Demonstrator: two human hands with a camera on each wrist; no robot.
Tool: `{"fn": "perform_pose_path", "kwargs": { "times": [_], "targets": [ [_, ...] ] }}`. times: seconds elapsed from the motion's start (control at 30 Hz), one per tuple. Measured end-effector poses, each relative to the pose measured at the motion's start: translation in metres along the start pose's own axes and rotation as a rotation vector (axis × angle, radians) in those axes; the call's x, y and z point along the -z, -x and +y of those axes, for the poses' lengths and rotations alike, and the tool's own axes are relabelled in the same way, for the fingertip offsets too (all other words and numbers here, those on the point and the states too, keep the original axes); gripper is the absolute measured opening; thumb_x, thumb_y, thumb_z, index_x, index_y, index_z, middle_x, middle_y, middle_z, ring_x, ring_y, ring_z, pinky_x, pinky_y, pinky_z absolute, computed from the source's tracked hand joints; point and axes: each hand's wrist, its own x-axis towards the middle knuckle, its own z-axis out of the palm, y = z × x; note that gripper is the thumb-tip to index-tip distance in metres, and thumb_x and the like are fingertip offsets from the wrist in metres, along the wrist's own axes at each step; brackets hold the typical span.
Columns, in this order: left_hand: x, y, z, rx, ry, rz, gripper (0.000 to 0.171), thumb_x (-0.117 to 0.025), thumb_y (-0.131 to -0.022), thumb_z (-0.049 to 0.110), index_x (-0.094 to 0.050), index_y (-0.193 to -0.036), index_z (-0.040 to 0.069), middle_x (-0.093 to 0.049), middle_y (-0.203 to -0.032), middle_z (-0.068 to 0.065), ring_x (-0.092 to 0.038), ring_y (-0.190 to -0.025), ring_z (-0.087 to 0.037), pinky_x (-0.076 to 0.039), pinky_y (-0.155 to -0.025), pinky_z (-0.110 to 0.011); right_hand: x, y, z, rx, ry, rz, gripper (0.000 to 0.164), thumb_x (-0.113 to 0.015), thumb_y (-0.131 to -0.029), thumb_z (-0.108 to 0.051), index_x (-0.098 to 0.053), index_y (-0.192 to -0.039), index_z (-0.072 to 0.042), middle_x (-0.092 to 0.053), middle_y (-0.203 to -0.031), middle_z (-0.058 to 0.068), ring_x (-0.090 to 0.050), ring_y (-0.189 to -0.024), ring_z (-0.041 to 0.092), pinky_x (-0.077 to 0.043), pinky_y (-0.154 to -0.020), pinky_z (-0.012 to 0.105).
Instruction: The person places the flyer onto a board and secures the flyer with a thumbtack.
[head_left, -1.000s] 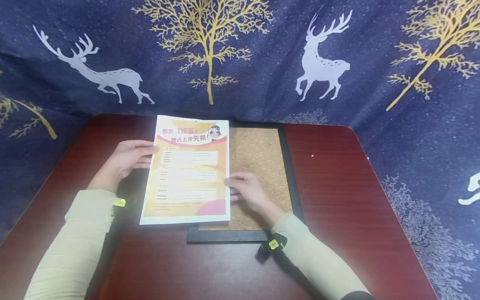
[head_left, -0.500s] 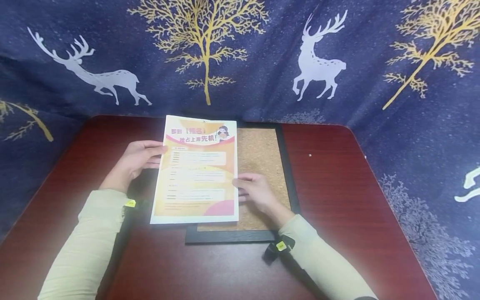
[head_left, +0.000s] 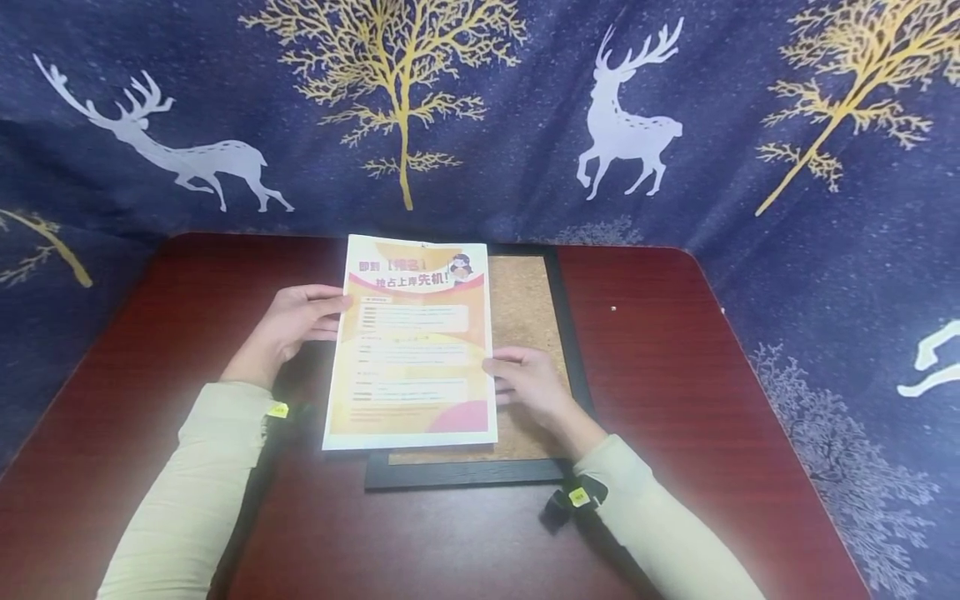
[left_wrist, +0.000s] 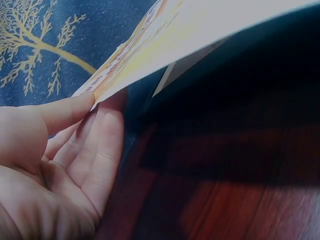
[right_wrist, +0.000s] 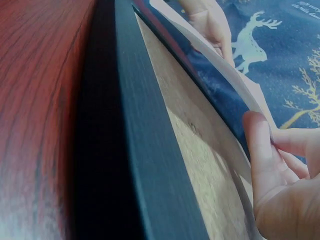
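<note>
A printed poster (head_left: 416, 350) in yellow, orange and pink is held raised above the table, over the left part of a cork board (head_left: 528, 333). My left hand (head_left: 296, 321) pinches its left edge between thumb and fingers; the left wrist view shows the thumb (left_wrist: 70, 110) on the printed side and the fingers behind. On the right edge, lower down, my right hand (head_left: 532, 383) pinches the sheet the same way. In the right wrist view a gap separates the poster (right_wrist: 215, 57) from the cork (right_wrist: 185, 135). The sheet hides much of the board.
The board has a black frame (head_left: 465, 475) and lies on a dark red wooden table (head_left: 660, 400). A tiny pale object (head_left: 613, 309) lies to its right. Behind the table hangs a blue cloth (head_left: 525, 150) with white deer and golden trees.
Both hands have carried the poster to the right, so it covers more of the cork. The grip on both edges is unchanged. The head view has shifted slightly.
</note>
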Motion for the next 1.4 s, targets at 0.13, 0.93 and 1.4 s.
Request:
{"fn": "perform_pose_path", "kwargs": {
  "times": [0.13,0.93,1.4],
  "targets": [
    [-0.008,-0.002,-0.001,-0.002,0.022,-0.011,0.038,-0.071,-0.094,0.011,-0.056,-0.125,-0.005,-0.073,-0.077,0.005,-0.073,-0.067,-0.014,-0.06,-0.065,-0.031,0.007,0.003,0.0,-0.013,-0.004,0.012,0.029,-0.069,-0.092,-0.007,-0.067,-0.117,0.009,-0.074,-0.089,0.016,-0.073,-0.073,0.023,-0.061,-0.068,0.041],
    [-0.051,-0.018,-0.007,-0.014,0.043,-0.064,0.044,-0.072,-0.093,0.01,-0.053,-0.129,-0.007,-0.073,-0.081,0.001,-0.071,-0.063,-0.016,-0.06,-0.062,-0.033,0.051,0.015,0.002,0.018,0.048,0.096,0.032,-0.068,-0.093,-0.007,-0.066,-0.121,0.008,-0.075,-0.092,0.016,-0.074,-0.072,0.021,-0.061,-0.064,0.041],
    [-0.073,-0.025,-0.007,0.0,0.01,-0.075,0.045,-0.073,-0.092,0.011,-0.054,-0.129,-0.007,-0.073,-0.084,-0.005,-0.069,-0.058,-0.015,-0.06,-0.06,-0.031,0.071,0.015,0.003,0.048,0.064,0.14,0.031,-0.068,-0.093,-0.005,-0.066,-0.12,0.01,-0.075,-0.089,0.013,-0.074,-0.069,0.019,-0.06,-0.059,0.037]
  ]
}}
